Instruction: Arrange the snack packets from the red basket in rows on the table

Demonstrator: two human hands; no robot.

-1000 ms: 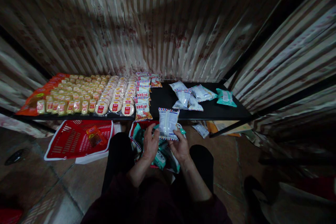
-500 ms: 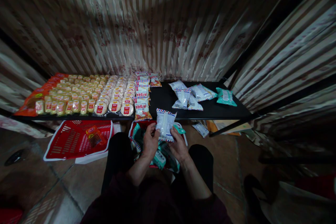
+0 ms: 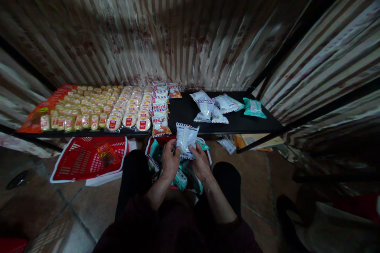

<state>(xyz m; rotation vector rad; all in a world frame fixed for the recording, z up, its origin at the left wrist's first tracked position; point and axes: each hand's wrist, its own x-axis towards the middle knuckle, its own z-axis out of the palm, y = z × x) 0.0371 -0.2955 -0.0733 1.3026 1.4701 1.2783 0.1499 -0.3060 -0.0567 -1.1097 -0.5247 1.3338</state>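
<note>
Between my two hands is a white snack bag (image 3: 187,139) with a striped edge, its printed back side up. My left hand (image 3: 170,162) grips its left edge, and my right hand (image 3: 201,162) has its thumb on the lower right corner. Beneath them, between my knees, a red basket (image 3: 147,147) holds several green packets (image 3: 180,179) and some striped-edge bags. On the black shelf (image 3: 181,110) ahead, a column of snack bags (image 3: 160,121) lies face up. Farther right are several white bags (image 3: 205,107) and a green packet (image 3: 254,108).
Left on the shelf stand rows of small wrapped cakes (image 3: 86,106), round wrapped biscuits (image 3: 130,120) and orange packets (image 3: 44,106). A second red basket (image 3: 74,166) with an orange packet sits on the floor at left. One bag (image 3: 227,145) lies under the shelf. Striped curtain (image 3: 178,27) hangs behind.
My right thumb has shifted slightly left and up on the bag. The bag and my left hand stay almost where they were; the view has moved slightly.
</note>
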